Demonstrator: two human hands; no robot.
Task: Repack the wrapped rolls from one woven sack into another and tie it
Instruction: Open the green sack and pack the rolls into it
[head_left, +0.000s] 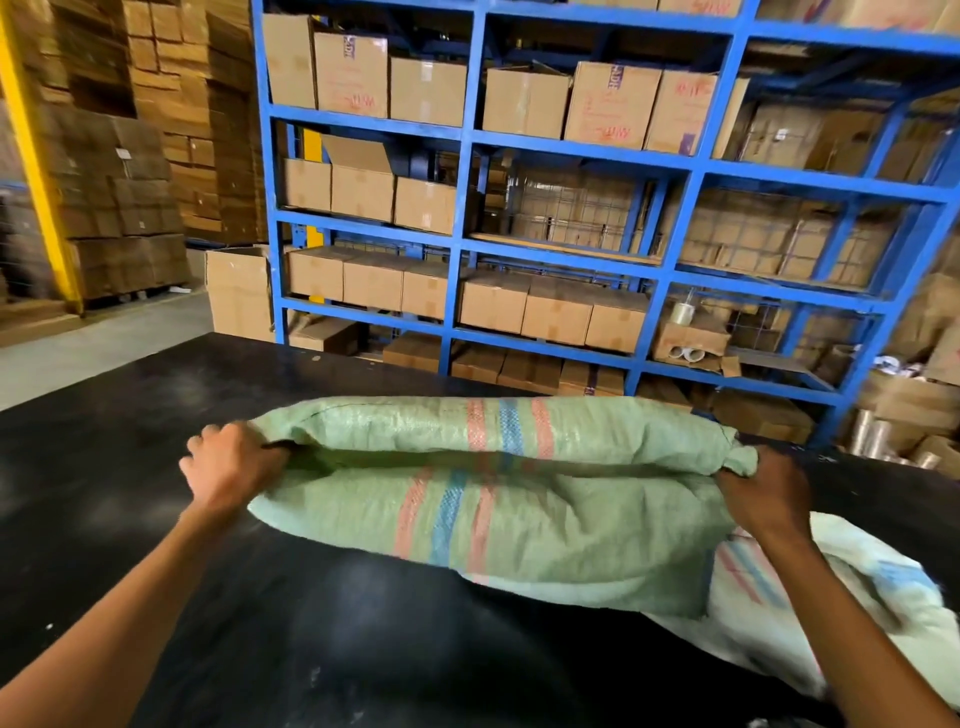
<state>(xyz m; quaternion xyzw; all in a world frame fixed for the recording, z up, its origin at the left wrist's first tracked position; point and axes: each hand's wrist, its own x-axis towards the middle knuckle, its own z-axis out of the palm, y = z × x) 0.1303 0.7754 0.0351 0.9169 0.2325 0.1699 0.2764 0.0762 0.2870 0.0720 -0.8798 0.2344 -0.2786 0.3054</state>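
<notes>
A pale green woven sack (519, 525) with pink and blue stripes is stretched across the black table (156, 519), folded over on itself. My left hand (234, 462) grips its left edge. My right hand (763, 493) grips its bunched right edge. A second woven sack (857, 613), whiter, with pink and blue stripes, lies under the green one at the right and hangs over the table's near right side. No wrapped rolls show in either sack.
A blue steel rack (462, 228) filled with cardboard boxes stands right behind the table. Stacked cartons (124, 208) and a yellow post (36, 171) are at the left. Tape rolls (872, 431) lie on the floor at the far right.
</notes>
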